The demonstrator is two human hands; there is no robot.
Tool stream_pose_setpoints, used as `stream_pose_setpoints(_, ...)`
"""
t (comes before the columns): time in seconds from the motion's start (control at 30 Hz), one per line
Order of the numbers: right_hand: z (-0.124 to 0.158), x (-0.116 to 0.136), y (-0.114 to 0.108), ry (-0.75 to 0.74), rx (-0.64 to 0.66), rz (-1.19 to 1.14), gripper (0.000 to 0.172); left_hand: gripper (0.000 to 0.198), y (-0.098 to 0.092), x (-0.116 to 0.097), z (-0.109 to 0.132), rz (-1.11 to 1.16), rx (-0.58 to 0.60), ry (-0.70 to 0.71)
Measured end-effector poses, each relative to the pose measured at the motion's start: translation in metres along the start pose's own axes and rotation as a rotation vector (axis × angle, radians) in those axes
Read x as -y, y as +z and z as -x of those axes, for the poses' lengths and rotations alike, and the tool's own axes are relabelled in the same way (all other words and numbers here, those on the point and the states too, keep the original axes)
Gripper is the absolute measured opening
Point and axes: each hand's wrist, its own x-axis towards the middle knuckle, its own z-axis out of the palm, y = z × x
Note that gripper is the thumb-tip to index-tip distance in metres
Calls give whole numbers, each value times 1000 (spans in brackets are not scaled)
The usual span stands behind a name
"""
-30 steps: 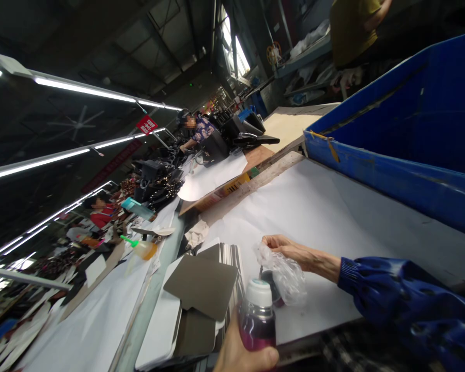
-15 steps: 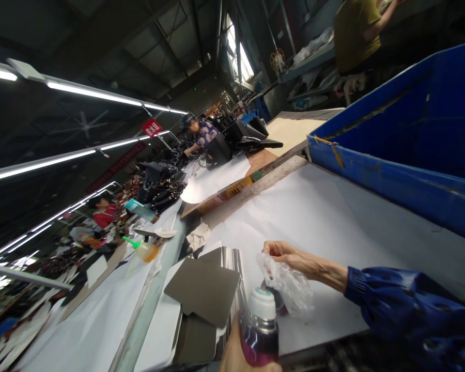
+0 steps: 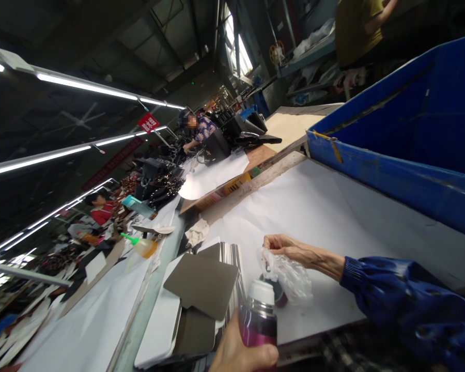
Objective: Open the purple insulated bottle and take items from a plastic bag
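A long worktable covered in white paper (image 3: 313, 206) ran through a dim factory hall under strip lights, with a blue bin (image 3: 403, 134) along its far edge and other workers further off. A red hanging sign (image 3: 148, 122) bore white characters too small to read. The left hand (image 3: 240, 354) gripped a purple bottle (image 3: 258, 320) with a white cap at the near edge, while the right hand (image 3: 290, 249), just beyond it, pinched a crumpled clear plastic bag (image 3: 289, 274) beside stacked grey panels (image 3: 201, 281).
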Motion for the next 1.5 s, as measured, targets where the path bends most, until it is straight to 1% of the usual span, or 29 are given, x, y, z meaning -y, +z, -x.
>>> stream_pose_setpoints(0.17,0,-2,-7,39,-19,33,19,84,-2,-1,4,29,-69,-125)
stream_pose_setpoints(0.27,0,-4,-8,58,-27,42,20,88,-1,-8,7,50,-92,-206)
stream_pose_setpoints(0.37,0,-6,-9,78,-29,38,21,87,1,-16,11,52,-89,-256)
stream_pose_setpoints(0.47,0,-7,-9,100,-28,28,22,85,0,-16,11,112,-112,-281)
stream_pose_setpoints(0.57,0,-8,-10,116,-32,22,22,85,-3,-9,7,145,-137,-303)
stream_pose_setpoints(0.7,1,-8,-11,124,-45,15,21,83,-4,-4,3,166,-131,-321)
stream_pose_setpoints(0.87,1,-9,-12,132,-50,5,20,84,-3,-7,3,243,-117,-361)
stream_pose_setpoints(1.07,1,-9,-12,141,-41,-1,21,86,-4,-5,2,279,-118,-368)
stream_pose_setpoints(1.37,2,-7,-11,151,-24,16,21,84,-2,-3,2,323,-66,-360)
stream_pose_setpoints(1.5,2,-7,-11,153,-30,11,20,86,-4,1,0,337,-90,-384)
